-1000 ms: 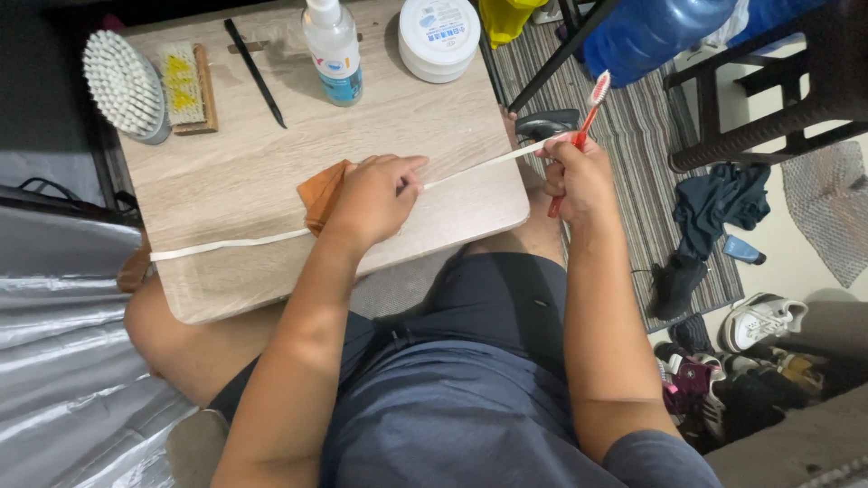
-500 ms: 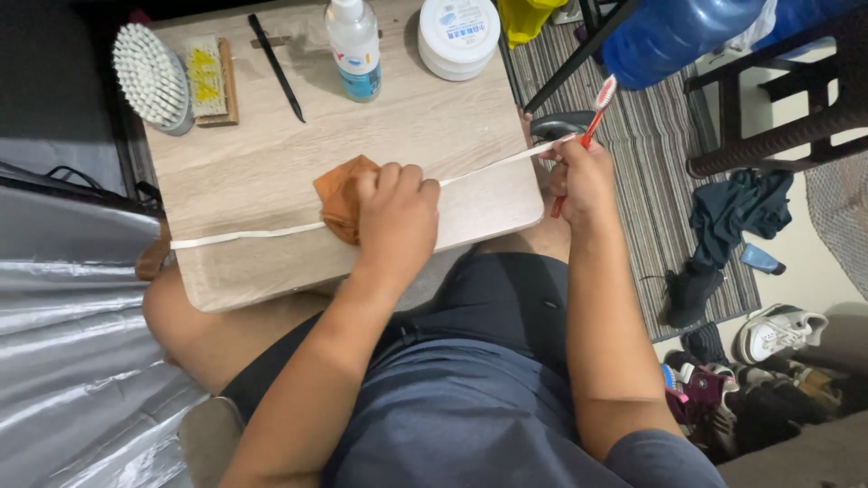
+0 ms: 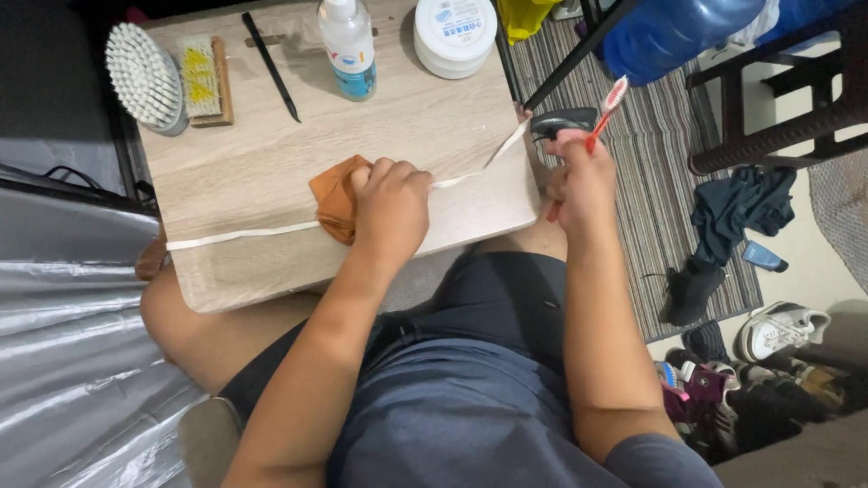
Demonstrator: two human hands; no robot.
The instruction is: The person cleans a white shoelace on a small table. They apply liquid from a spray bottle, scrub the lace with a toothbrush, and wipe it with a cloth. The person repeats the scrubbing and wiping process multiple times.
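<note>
- Two bare hands work at a light wooden board (image 3: 271,172) that lies across the person's lap, filling the upper left and centre of the frame.
- Left hand (image 3: 391,210), at mid-frame, is curled shut and pressed down on an orange cloth (image 3: 333,194); the cloth lies on the board and shows only at the hand's left side.
- A white shoelace (image 3: 240,235) runs across the board from its left edge, passes under the cloth and left hand, then rises to the board's right edge.
- Right hand (image 3: 579,176), just off the board's right edge, is closed around the handle of a red and white toothbrush (image 3: 606,107), whose bristle head points up and to the right. Whether it also pinches the lace end cannot be told.
- Along the upper edge of the frame on the board: a round white scrub brush (image 3: 142,77), a small wooden brush (image 3: 206,81) just beside it, a thin black stick (image 3: 270,67), a clear bottle (image 3: 348,45) and a white round tub (image 3: 455,34).
- A striped rug (image 3: 651,172) covers the floor at right.
</note>
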